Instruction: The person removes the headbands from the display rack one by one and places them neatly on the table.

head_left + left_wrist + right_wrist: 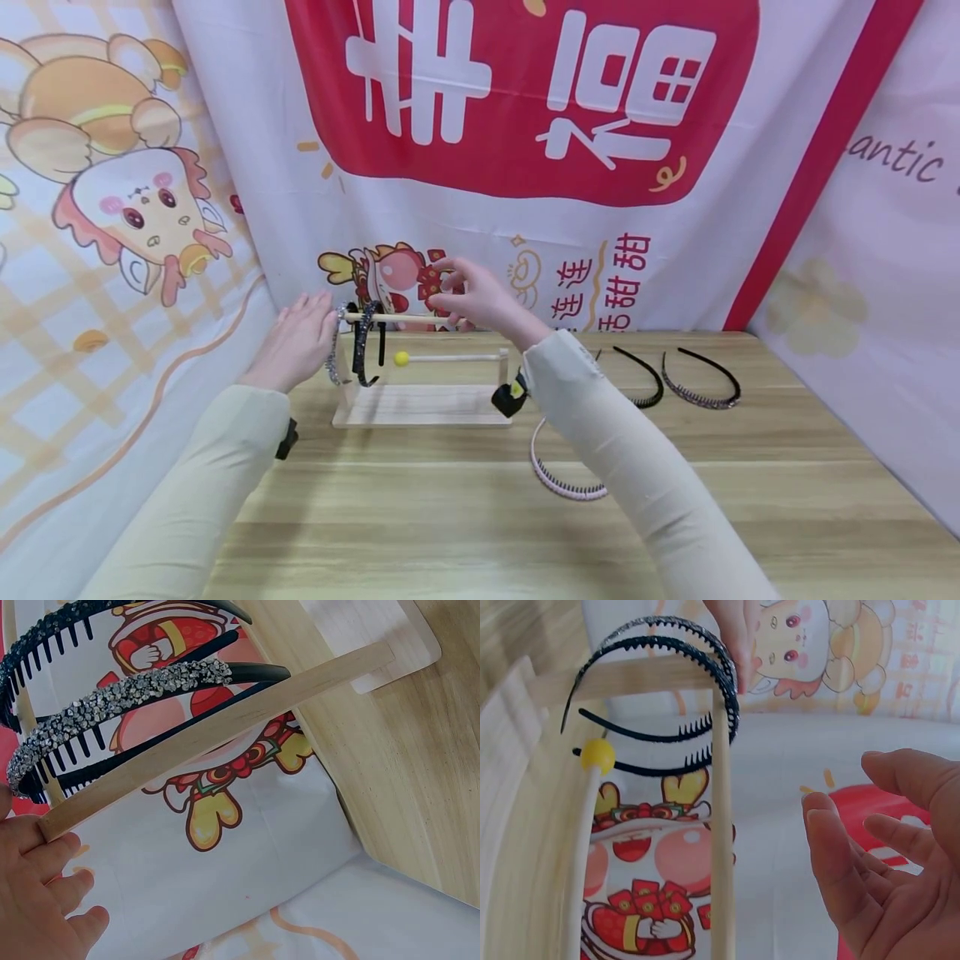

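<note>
Firstly, left hand [295,342], fingers relaxed, against the end of a wooden rack [427,408]; silver headband [332,360], then dark headband [362,342], hung over its upper bar [411,319]; right hand [487,296] near that bar, fingers released, loosely bent; pink headband [572,492], black headband [657,382], beaded headband [701,400] on table [420,508].

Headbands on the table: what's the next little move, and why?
I think the right hand should reach for the pink headband, since that hand looks empty, two headbands hang on the rod and the pink one lies on the table.
</note>
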Demonstrator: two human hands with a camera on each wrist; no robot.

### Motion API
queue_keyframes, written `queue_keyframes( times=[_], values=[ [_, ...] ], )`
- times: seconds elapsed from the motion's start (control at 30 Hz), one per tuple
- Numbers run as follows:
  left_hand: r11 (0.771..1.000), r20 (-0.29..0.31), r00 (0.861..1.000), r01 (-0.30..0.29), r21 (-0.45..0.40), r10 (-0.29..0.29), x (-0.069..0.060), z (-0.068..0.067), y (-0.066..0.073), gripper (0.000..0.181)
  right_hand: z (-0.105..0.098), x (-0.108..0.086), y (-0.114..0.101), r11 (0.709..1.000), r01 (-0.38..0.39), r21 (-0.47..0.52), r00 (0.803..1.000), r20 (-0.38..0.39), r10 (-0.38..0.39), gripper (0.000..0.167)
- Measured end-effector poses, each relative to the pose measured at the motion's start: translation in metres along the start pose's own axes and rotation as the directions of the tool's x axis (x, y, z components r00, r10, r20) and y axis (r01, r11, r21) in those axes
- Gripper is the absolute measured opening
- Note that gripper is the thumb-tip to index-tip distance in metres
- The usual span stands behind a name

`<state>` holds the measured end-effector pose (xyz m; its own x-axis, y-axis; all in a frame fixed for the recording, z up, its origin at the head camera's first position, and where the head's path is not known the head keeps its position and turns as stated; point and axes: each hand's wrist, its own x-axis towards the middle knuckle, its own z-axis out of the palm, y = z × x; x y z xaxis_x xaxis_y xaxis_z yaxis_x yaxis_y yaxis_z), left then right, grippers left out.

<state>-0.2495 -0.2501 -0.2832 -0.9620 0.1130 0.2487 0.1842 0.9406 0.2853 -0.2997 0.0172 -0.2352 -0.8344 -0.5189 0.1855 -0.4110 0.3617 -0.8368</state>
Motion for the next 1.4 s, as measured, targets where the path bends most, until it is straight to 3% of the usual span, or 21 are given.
queue_keyframes(
  times=[0.13,0.33,0.7,1.0,1.23,1.4],
  values=[
    [1.0,-0.001,1.0,-0.003,-0.001,0.003,0.0,0.001,-0.001,0.058,0.016,0.006,-0.004,1.0,0.009,-0.021,1.0,0.03,-0.008,0.049],
    [1.0,-0.005,1.0,-0.006,0.006,0.006,0.0,0.0,-0.002,0.056,0.037,0.013,-0.008,1.0,-0.013,0.023,0.998,0.057,0.012,0.05],
    [1.0,-0.003,1.0,-0.009,0.014,0.009,0.0,-0.001,-0.002,0.056,0.067,0.025,-0.006,0.999,-0.034,-0.004,0.998,0.048,0.034,0.06],
    [1.0,0.009,1.0,-0.001,0.009,0.001,-0.001,-0.002,-0.002,0.057,0.085,0.032,-0.002,0.996,-0.076,0.036,0.996,0.057,0.074,0.063],
    [1.0,-0.006,1.0,-0.003,0.016,0.003,0.0,-0.001,-0.003,0.056,0.096,0.035,-0.001,0.998,-0.06,-0.022,0.996,0.068,0.061,0.06],
    [1.0,-0.011,1.0,0.0,0.018,0.0,0.001,0.0,-0.004,0.056,0.101,0.036,-0.001,0.997,-0.078,-0.011,0.995,0.067,0.078,0.059]
  ],
)
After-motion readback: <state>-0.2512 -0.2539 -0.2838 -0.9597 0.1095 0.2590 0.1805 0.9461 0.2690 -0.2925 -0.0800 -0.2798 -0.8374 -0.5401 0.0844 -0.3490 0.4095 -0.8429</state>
